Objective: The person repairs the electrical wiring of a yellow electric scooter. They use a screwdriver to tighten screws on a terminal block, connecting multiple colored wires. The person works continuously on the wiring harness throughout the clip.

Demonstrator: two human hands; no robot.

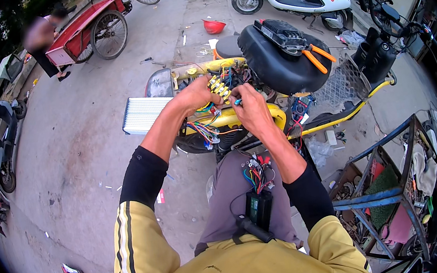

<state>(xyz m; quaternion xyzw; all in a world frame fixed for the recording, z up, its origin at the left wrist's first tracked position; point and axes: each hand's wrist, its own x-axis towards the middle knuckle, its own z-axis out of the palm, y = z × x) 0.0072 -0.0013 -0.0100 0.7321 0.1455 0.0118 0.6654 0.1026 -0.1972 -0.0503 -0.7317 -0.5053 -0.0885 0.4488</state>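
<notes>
Noted at the left hand (203,93): bent in a closed grasp on a yellow connector strip (219,88), held tilted above the opened body of a yellow scooter (224,118). Noted at the right hand (251,107): pinched at the fingertips on a small blue piece (238,102), just beside the lower end of the strip. Cannot tell the exact kind of the blue piece, being mostly covered by the fingers.

Found just below the left hand: a bundle of coloured wires (204,131), hanging loose with pale plugs at the ends. Found to the left of the left hand, beyond the wrist: a silver finned box (146,114). Recorded beyond the right hand, up and to its right: a black seat (265,69), bearing a black ribbed device (281,33) and orange-handled pliers (319,58). Recorded to the right of the right hand, near: a small meter (300,106) with red leads.

Observed below the right hand, on the lap: a black box (259,207) with coloured leads (257,172) rising from the top. Observed well apart, far beyond the left hand: a red cart (83,33), with another person (41,40) bent beside it.
</notes>
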